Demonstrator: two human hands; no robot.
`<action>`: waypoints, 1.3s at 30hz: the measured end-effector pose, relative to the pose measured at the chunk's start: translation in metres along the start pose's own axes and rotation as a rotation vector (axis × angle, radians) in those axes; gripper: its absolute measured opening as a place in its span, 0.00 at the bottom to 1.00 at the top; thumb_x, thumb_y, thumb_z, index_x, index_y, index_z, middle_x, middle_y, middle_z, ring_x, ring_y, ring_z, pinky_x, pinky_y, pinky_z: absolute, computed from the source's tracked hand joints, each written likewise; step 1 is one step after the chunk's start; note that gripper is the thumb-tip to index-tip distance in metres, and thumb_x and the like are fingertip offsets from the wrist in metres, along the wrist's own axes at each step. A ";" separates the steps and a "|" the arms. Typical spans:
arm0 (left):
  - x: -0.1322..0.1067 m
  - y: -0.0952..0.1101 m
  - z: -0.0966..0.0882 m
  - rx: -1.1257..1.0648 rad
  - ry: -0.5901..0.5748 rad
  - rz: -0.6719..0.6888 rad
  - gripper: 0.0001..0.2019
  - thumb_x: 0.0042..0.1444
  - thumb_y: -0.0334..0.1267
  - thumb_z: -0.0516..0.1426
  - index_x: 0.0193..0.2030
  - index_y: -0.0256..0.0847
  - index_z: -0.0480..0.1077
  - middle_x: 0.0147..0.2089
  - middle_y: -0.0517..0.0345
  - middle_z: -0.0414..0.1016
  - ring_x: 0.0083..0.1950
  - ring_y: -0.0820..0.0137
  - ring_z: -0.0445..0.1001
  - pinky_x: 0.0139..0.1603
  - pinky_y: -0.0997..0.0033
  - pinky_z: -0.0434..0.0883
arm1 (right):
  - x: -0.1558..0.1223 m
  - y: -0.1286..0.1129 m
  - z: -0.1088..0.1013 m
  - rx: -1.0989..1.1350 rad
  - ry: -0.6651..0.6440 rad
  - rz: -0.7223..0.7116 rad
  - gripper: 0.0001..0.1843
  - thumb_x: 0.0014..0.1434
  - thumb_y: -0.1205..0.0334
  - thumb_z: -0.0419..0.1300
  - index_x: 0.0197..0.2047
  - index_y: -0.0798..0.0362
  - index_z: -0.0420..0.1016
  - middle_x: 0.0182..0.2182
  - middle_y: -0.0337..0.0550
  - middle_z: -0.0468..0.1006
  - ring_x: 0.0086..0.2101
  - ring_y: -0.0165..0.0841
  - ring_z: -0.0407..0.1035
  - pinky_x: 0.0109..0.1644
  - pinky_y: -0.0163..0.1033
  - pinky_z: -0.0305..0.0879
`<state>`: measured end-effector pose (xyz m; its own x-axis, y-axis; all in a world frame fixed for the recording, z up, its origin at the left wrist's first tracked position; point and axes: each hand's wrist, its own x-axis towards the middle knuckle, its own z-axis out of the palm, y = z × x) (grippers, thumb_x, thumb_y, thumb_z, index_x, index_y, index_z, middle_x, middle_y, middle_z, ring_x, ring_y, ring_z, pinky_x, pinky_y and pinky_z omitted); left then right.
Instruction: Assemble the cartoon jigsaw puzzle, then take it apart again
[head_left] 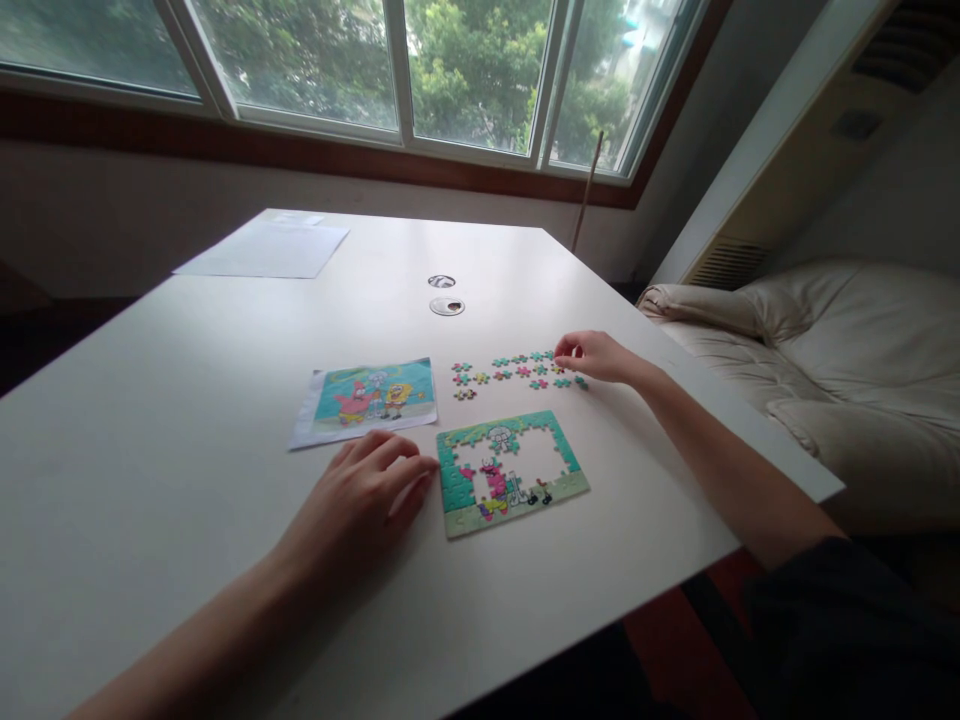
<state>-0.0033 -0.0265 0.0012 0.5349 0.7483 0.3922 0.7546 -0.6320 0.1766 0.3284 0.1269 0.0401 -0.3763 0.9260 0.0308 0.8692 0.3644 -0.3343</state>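
A partly assembled jigsaw puzzle [577, 478] lies flat on the white table, its border joined and a gap in the middle showing the tabletop. My left hand [375, 480] rests at its left edge, fingers loosely bent and apart, holding nothing. Behind the puzzle, loose puzzle pieces [523, 371] are spread in rough rows. My right hand [592, 355] is at the right end of these rows, fingertips pinched down on a puzzle piece [558, 369] that they partly hide. Left of the pieces lies a printed reference picture [375, 395] of cartoon characters.
The white table [187, 420] carries paper sheets [262, 250] at its far left. Two round cable-hole fittings [448, 307] sit in the tabletop beyond the pieces. A pale leather sofa [847, 330] stands to the right, and windows [472, 75] line the far wall.
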 end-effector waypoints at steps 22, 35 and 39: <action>0.000 0.000 -0.002 -0.024 -0.033 -0.009 0.10 0.61 0.35 0.50 0.42 0.44 0.72 0.39 0.55 0.73 0.43 0.63 0.67 0.45 0.60 0.65 | 0.076 -0.056 0.016 0.011 -0.370 -0.181 0.12 0.48 0.62 0.65 0.38 0.55 0.74 0.32 0.43 0.75 0.26 0.28 0.66 0.29 0.34 0.58; 0.001 0.003 -0.003 -0.027 -0.028 -0.010 0.11 0.62 0.36 0.49 0.42 0.44 0.73 0.39 0.54 0.73 0.43 0.63 0.67 0.44 0.60 0.66 | -0.010 -0.072 0.028 1.092 -0.043 0.150 0.16 0.41 0.57 0.69 0.32 0.57 0.76 0.22 0.37 0.74 0.21 0.22 0.63 0.24 0.30 0.58; -0.001 0.002 -0.002 -0.030 -0.019 -0.005 0.11 0.62 0.36 0.50 0.43 0.44 0.73 0.40 0.54 0.73 0.43 0.64 0.67 0.45 0.61 0.66 | -0.027 -0.075 0.031 1.252 -0.072 0.318 0.16 0.37 0.59 0.72 0.29 0.56 0.75 0.22 0.37 0.75 0.21 0.22 0.65 0.23 0.28 0.60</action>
<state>-0.0031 -0.0284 0.0031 0.5386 0.7548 0.3744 0.7455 -0.6340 0.2057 0.2634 0.0715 0.0350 -0.2601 0.9327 -0.2498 0.0482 -0.2459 -0.9681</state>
